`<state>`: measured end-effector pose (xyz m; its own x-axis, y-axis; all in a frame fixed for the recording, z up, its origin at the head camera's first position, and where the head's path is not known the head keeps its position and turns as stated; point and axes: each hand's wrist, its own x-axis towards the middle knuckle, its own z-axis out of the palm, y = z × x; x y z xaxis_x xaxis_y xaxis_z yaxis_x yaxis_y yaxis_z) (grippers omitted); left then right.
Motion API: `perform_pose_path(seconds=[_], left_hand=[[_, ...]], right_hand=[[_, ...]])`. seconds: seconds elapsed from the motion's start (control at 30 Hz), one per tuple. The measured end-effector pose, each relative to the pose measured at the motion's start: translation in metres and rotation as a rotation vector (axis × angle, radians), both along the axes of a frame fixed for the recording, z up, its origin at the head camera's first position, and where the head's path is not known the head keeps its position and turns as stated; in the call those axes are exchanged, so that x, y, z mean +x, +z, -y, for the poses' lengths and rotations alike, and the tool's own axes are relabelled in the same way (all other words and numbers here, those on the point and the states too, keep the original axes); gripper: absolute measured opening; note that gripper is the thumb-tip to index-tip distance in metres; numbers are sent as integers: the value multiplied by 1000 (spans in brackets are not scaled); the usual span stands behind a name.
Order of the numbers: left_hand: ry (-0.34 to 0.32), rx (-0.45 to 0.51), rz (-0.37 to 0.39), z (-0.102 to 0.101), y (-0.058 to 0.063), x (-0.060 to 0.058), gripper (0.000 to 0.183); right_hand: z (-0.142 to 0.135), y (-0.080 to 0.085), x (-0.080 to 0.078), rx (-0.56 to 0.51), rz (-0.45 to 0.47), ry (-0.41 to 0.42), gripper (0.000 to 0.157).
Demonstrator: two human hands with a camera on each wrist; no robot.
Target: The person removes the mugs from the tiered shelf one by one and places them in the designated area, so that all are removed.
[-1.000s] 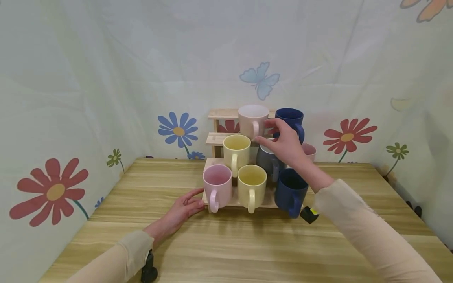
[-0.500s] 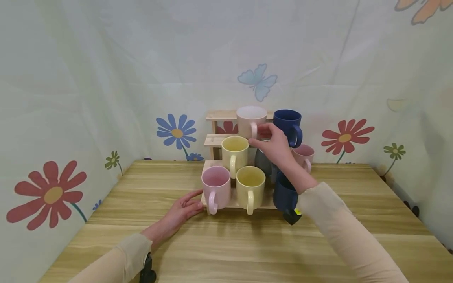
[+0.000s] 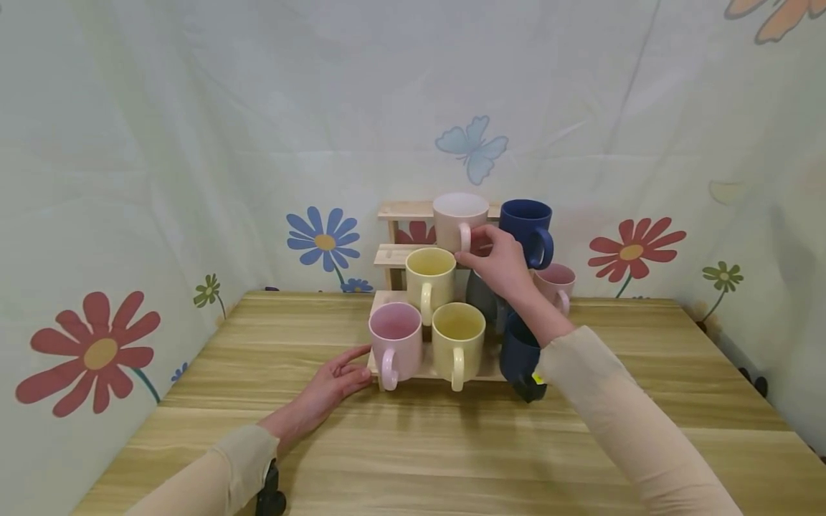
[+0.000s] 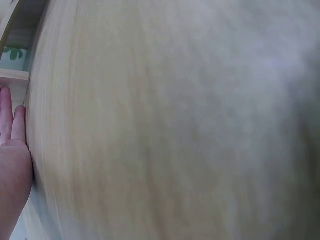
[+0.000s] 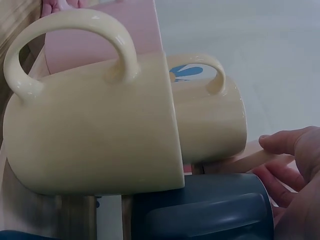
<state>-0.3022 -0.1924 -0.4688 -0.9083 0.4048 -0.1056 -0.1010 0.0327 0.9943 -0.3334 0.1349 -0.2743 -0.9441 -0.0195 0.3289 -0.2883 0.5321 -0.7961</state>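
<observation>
1 slip could drop the pale mug (image 3: 453,223) your right hand (image 3: 501,264) pinches; your left hand (image 3: 328,392) touches the rack (image 3: 395,252).

Flowered backdrop (image 3: 361,86) — wood-grained table (image 3: 413,451).

A blush-pink mug (image 3: 448,226), whitish inside, plain yellow mugs (image 3: 444,351), navy mugs (image 3: 518,223), pink mugs (image 3: 406,350) and a dark slate mug (image 3: 479,295); the rack (image 3: 406,209) is pale wood, the tabletop (image 3: 413,451) streaked yellow-brown, the sleeves (image 3: 619,401) cream, the whitish backdrop (image 3: 323,93) patterned with red and blue flowers (image 3: 101,354) (their centres orange-yellow), green flowers (image 3: 723,276) and a light-blue butterfly (image 3: 475,147)
</observation>
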Motion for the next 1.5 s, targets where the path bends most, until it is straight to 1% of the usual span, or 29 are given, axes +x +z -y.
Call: perform_pose_path(seconds=[0.1, 0.27, 0.43, 0.6, 0.8, 1.1, 1.27, 1.5], left_hand=[[2, 3, -1, -1, -1, 0, 64], [5, 1, -1, -1, -1, 0, 64], [7, -4, -2, 0, 0, 1, 64], [9, -3, -1, -1, -1, 1, 63], [10, -9, -4, -1, -1, 0, 63], [2, -12, -8, -1, 0, 1, 64], [1, -16, -10, -1, 1, 2, 64], [28, -9, 12, -2, 1, 3, 63]], right_hand=[[0, -1, -1, 24, -26, 2, 41], [0, 0, 0, 78, -67, -1, 33], [0, 2, 0, 118, -91, -24, 28], [1, 3, 1, 116, -102, -56, 25], [0, 2, 3, 93, -108, -80, 27], [-2, -1, 3, 76, -145, -76, 26], [-3, -1, 2, 86, -169, -77, 26], [-4, -1, 0, 103, -200, -85, 26]])
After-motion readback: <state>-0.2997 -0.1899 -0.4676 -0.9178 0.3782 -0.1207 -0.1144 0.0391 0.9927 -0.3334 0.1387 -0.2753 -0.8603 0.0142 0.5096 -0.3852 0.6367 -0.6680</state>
